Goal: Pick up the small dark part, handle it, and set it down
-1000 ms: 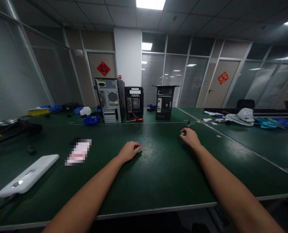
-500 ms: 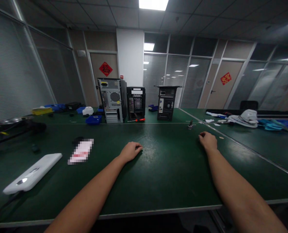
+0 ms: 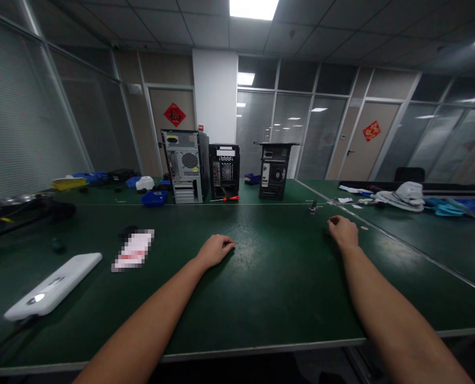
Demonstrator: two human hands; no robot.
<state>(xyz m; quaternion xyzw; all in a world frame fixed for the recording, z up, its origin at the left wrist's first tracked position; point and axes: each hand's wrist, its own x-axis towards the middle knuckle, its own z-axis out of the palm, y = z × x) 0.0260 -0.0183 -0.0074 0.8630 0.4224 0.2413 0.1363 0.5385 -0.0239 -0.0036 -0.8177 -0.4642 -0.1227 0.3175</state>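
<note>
My left hand (image 3: 216,250) rests on the green table (image 3: 261,298), its fingers curled and pressed together near a worn patch of the surface. Nothing shows in it. My right hand (image 3: 343,232) is also closed, low over the table at the right. Its fingertips are partly hidden, and I cannot make out what they hold, if anything. Just beyond it to the left stands a small dark-and-silver metal part (image 3: 313,206), apart from the fingers. A small round disc (image 3: 364,228) lies to the right of this hand.
Three computer cases stand at the back: a tall grey one (image 3: 183,168), a black one (image 3: 224,172) and another black one (image 3: 275,173). A red-handled screwdriver (image 3: 231,198) lies before them. At left are a white device (image 3: 53,285), a blurred-out pink item (image 3: 133,250) and a blue tray (image 3: 154,198).
My right hand has moved right, away from the small metal part, which now shows fully. Over the last half second it hardly moves. My left hand stays in place.
</note>
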